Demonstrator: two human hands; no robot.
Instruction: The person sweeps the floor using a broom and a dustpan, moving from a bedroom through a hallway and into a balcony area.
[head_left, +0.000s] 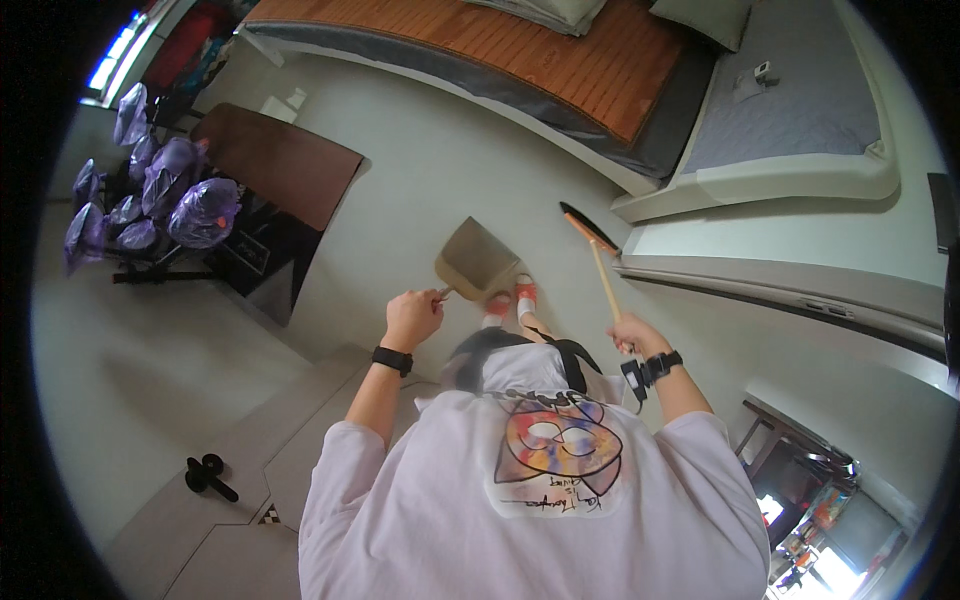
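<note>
My left hand (413, 320) grips the handle of a beige dustpan (477, 259), which is held just in front of my feet; whether it touches the floor I cannot tell. In my right hand (636, 334) is the pale stick of a broom (604, 274). The broom's orange head with dark bristles (590, 229) reaches the pale floor (405, 180) beside the corner of the bed frame and the end of a sliding-door track. Some of the broom stick is hidden inside my fist. Orange-and-white slippers (526, 289) are on my feet, close to the dustpan's near edge.
A bed with a brown slatted mat (540, 56) and a grey padded section (787, 97) borders the far side. Left stand a brown board (277, 157) and a rack with purple plastic-wrapped items (176, 180). A door with a black handle (210, 478) is at lower left, a sliding-door track (810, 304) at right.
</note>
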